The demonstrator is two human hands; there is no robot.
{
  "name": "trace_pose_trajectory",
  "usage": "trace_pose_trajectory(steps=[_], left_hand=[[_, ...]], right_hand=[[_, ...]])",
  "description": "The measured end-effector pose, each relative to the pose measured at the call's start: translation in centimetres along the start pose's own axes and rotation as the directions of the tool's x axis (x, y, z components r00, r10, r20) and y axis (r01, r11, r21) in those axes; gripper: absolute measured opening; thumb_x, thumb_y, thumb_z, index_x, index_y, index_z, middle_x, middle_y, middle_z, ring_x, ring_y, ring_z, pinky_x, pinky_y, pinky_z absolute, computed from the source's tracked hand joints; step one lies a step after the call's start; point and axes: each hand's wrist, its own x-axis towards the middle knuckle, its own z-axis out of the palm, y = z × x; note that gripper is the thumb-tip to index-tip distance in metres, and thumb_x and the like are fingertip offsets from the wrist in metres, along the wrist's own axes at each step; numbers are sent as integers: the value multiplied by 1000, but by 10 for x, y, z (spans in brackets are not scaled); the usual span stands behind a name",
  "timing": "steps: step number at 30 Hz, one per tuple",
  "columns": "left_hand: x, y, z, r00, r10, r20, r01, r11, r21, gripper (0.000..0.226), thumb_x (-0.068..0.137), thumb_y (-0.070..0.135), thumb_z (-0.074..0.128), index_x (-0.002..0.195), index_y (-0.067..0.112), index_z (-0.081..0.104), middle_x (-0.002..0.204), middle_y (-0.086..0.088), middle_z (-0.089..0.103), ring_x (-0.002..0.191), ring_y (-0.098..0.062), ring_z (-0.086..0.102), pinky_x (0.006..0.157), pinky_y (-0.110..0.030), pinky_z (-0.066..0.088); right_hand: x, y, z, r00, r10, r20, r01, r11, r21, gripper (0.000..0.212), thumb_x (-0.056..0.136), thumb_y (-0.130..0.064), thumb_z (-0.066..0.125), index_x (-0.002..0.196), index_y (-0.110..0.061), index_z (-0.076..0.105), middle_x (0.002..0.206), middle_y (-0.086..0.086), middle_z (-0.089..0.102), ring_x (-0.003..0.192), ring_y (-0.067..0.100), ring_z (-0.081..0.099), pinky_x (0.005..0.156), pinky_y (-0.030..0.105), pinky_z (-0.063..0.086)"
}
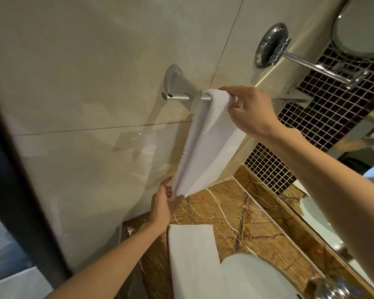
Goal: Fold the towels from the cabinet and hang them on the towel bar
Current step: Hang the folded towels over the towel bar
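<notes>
Pinching the top of the long white folded terry towel (207,145) between thumb and fingers, my right grip (253,108) holds the cloth just where it bends over the slim brushed-metal towel bar (178,97). From that grip the towel hangs over the bar, its layers falling down and to the left in front of the glossy beige tiled wall (84,61). At the lower end my left grip (161,203) is closed narrow on the bottom of the hanging layers, so the cloth runs straight between my two grips.

Just left of the right grip, the bar ends in a rounded metal bracket (175,79) fixed to the wall. Below the left grip, on the brown veined marble surface (253,214), lies a second white towel (192,255), folded into a flat long rectangle. Its near end meets the rim of the white oval basin (257,277); I cannot tell whether it overlaps it.

Right of the right grip runs a strip of dark small-square mosaic tile (307,126). Above that grip, a round chrome wall mount (270,46) carries an arm towards a round chrome-rimmed mirror (358,22). A chrome tap (333,285) shows blurred in the corner beyond the basin.
</notes>
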Motion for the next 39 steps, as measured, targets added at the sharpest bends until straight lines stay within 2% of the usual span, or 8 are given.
trace_pose_trajectory(steps=[5,10,18,21,23,28,32,39], left_hand=[[6,-4,12,997,-76,-8,75,989,-128,11,86,-6,54,96,-4,60,102,-14,55,84,-17,59,73,-26,52],[-2,-1,12,999,-44,0,44,985,-167,16,77,13,71,91,18,64,88,-2,64,80,-19,59,83,-29,48],[-6,-18,24,998,17,-62,-29,981,-190,24,88,5,60,112,6,62,102,-3,71,96,-16,67,85,-48,54],[-8,-19,22,1000,0,-8,-1,983,-185,18,90,17,59,107,21,64,98,3,71,94,-17,66,86,-48,53],[-10,-18,19,1000,-23,22,25,994,-110,13,89,31,56,100,30,63,91,8,70,88,-17,66,84,-45,53],[-10,-16,25,1000,24,-13,-26,987,-160,11,89,4,59,94,11,65,82,0,72,74,-11,62,74,-42,54],[-5,-18,23,1000,18,6,-16,985,-169,9,91,8,57,95,7,65,84,-9,71,75,-17,60,75,-42,52],[4,-9,16,993,109,-53,-109,994,3,10,91,14,59,86,8,65,63,-4,63,56,-19,53,52,-31,41]], right_hand=[[0,0,-5,999,8,44,-9,1000,21,42,75,-3,46,109,-15,68,106,13,70,104,37,59,91,55,47],[-1,-2,-5,999,22,50,-24,999,28,42,76,-6,47,110,-18,68,106,11,70,105,36,58,91,52,47],[-1,-2,-7,997,43,69,-48,997,68,47,83,-8,46,122,-25,65,118,3,68,115,29,57,99,49,43],[0,-2,-6,996,40,74,-45,997,68,47,84,-9,45,124,-27,64,119,3,68,116,29,56,101,49,41],[0,0,-5,997,39,70,-44,996,73,47,83,-8,45,121,-27,66,117,3,69,115,29,57,100,49,42],[-1,3,-3,998,20,58,-25,995,92,48,80,-6,48,122,-19,65,121,5,67,116,28,56,99,47,44],[-4,8,-2,999,-19,51,15,997,80,54,75,0,49,126,-13,61,128,6,63,122,27,53,105,50,39],[-5,19,-3,996,-93,16,91,991,103,54,73,7,50,123,-9,63,125,5,64,119,25,54,104,38,36]])
